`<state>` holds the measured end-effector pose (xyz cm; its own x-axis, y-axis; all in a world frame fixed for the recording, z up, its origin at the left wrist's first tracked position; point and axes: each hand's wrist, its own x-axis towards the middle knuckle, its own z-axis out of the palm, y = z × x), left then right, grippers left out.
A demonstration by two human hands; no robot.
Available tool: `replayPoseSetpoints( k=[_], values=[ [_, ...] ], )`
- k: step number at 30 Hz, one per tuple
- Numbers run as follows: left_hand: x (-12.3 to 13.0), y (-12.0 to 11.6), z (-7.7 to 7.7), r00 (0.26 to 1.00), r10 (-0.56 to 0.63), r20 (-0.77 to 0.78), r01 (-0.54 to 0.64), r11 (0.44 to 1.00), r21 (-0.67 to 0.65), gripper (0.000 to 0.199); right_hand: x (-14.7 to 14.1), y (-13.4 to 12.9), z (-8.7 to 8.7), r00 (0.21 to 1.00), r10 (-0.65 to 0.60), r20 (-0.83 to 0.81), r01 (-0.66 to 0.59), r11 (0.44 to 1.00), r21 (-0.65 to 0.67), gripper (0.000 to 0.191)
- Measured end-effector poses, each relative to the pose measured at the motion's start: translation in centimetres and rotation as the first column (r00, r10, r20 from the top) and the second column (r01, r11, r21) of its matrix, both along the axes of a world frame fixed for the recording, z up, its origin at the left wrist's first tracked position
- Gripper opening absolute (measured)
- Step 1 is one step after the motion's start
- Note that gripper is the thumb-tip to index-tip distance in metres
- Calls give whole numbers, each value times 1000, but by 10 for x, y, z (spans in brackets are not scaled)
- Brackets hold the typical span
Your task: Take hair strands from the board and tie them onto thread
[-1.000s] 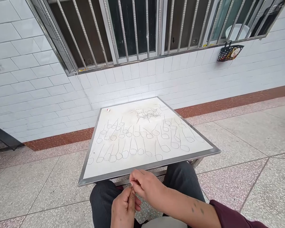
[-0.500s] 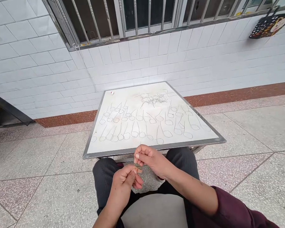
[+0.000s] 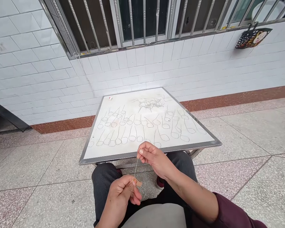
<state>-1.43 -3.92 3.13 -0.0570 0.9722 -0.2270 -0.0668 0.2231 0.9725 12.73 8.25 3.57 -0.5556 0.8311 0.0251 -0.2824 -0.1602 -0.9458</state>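
On my feed I see the thin strand (image 3: 136, 167) stretched between the left hand (image 3: 121, 193) and right hand (image 3: 155, 158), both pinching it, near the table (image 3: 114, 152). Rows of looped strands (image 3: 132, 138) lie apparently done; this one seems midway, and the tangled pile (image 3: 150, 103) behind them looks untouched.

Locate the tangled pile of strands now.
In the head view, the tangled pile lies on the table, far side, right of centre, beyond the looped strands.
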Motion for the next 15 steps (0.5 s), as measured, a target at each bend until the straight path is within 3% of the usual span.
replayPoseSetpoints(
  k=[2,6,7,11,13,15],
  values=[
    [1,-2,-2,1000,-13,16,13,1000,-14,41,5,8,2,998,-55,-19,55,998,6,32],
    [4,-8,-6,1000,19,19,-18,999,-41,39,23,20,5,931,-352,-100,358,933,45,31],
    [5,-9,-6,999,39,14,-38,999,-35,38,26,17,4,933,-352,-77,358,930,86,28],
    [9,-13,-4,995,90,-48,-90,996,3,33,21,-20,-5,989,30,141,-51,988,146,20],
    [11,-15,-3,991,98,-96,-96,995,21,31,14,-41,-8,975,127,181,-155,977,148,15],
    [12,-19,-2,986,102,-132,-98,995,35,31,9,-55,-8,969,131,208,-169,970,176,10]
  ],
)
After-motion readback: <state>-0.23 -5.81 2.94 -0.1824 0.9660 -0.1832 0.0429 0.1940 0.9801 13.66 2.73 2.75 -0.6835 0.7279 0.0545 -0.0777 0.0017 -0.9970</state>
